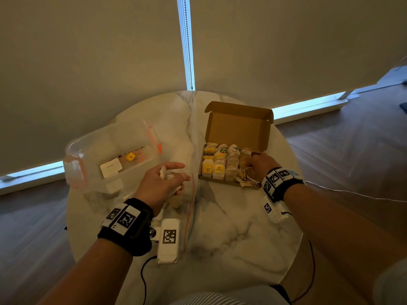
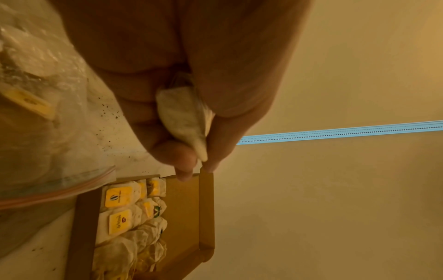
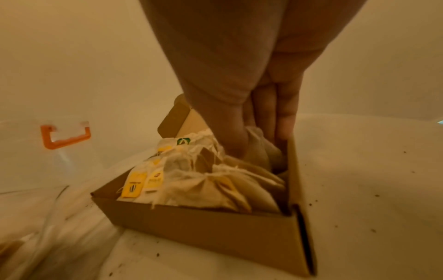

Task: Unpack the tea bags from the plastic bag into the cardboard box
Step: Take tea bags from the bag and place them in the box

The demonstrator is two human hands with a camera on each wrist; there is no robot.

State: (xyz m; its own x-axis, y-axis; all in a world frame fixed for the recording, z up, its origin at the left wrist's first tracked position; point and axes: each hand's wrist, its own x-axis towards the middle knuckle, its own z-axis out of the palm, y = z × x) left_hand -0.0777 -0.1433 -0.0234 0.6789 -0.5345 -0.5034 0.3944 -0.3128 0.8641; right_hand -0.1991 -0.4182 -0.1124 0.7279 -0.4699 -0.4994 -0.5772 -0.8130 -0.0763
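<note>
An open cardboard box [image 1: 237,126] stands right of centre on the round marble table, packed with rows of tea bags [image 1: 220,164]. My right hand [image 1: 253,166] reaches into the box's right column. In the right wrist view its thumb and fingers [image 3: 282,121] pinch a tea bag [image 3: 260,151] standing among the others. My left hand [image 1: 174,175] hovers over the clear zip plastic bag [image 1: 190,203] left of the box. It pinches one pale tea bag [image 2: 184,121] between thumb and fingers. More tea bags show dimly through the plastic bag [image 2: 36,132].
A clear plastic container [image 1: 110,155] with orange latches [image 3: 64,136] sits at the table's left, holding a white card and a yellow-tagged tea bag. Tea crumbs speckle the marble. Window blinds hang just behind the table. Cables trail off the near edge.
</note>
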